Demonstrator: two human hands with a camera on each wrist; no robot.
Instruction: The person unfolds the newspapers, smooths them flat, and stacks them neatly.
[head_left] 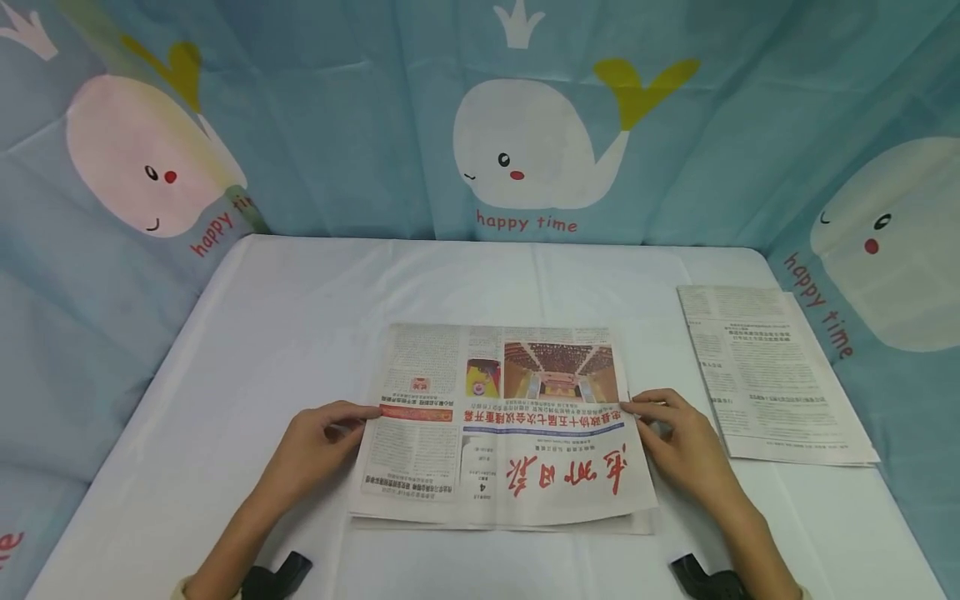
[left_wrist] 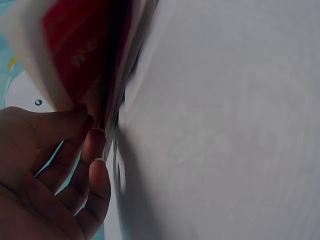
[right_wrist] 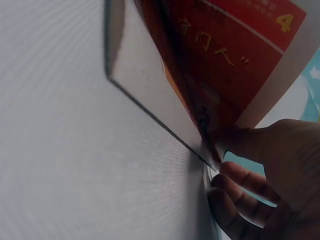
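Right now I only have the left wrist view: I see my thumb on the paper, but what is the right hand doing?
Observer: In the head view, the right hand pinches the right edge of the newspaper.
Operator: Is there other paper lying anywhere?
Observer: Yes. Other newsprint lies toward the right side of the white table, apart from the newspaper.
Operator: And what does the right wrist camera show of the printing?
Observer: A red page of it, with a yellow 4 near the corner.
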